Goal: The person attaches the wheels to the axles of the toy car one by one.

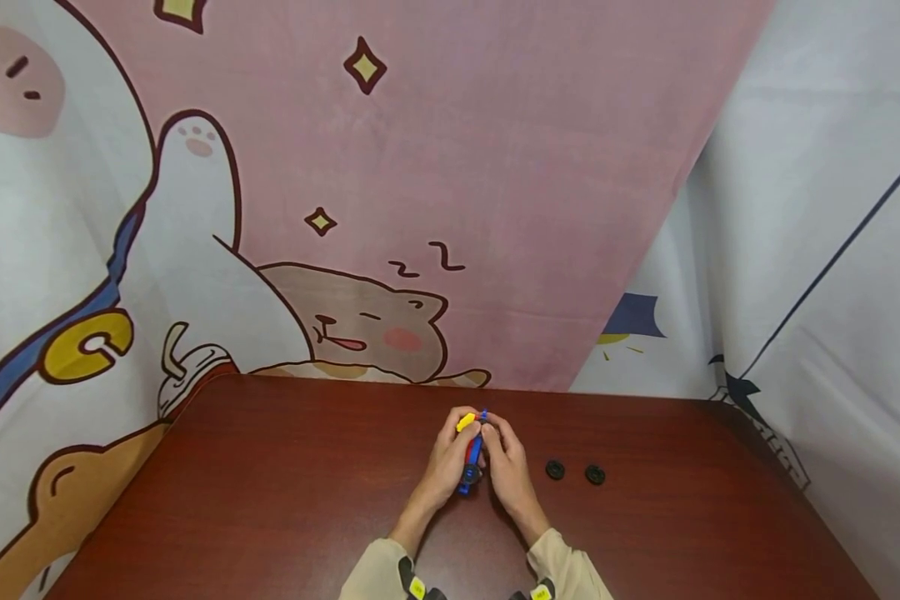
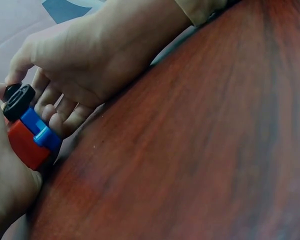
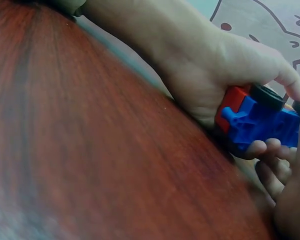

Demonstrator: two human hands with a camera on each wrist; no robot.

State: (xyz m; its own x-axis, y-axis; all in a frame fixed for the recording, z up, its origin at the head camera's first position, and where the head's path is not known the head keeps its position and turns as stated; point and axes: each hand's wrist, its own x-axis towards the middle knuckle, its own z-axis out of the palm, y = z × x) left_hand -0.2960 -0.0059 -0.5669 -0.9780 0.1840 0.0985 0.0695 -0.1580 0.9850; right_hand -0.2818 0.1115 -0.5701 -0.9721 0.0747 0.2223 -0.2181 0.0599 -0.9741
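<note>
Between both hands, above the table, is a toy car point(image 1: 475, 450) with a blue underside, a red body and a yellow part at the far end. My left hand point(image 1: 442, 460) grips it along its red side. The right hand point(image 1: 508, 468) holds the other side, its thumb near a black wheel at the far end and its fingertips against the blue chassis point(image 3: 260, 122). A black wheel point(image 2: 19, 102) sits on the near end of the chassis. The fingers hide part of the car, so how the far wheel is seated cannot be seen.
Two loose black wheels point(image 1: 555, 469) lie on the brown table point(image 1: 285, 492), right of the right hand. A cartoon-printed cloth point(image 1: 525, 208) hangs behind the table's back edge, and white cloth point(image 1: 832, 333) hangs at the right.
</note>
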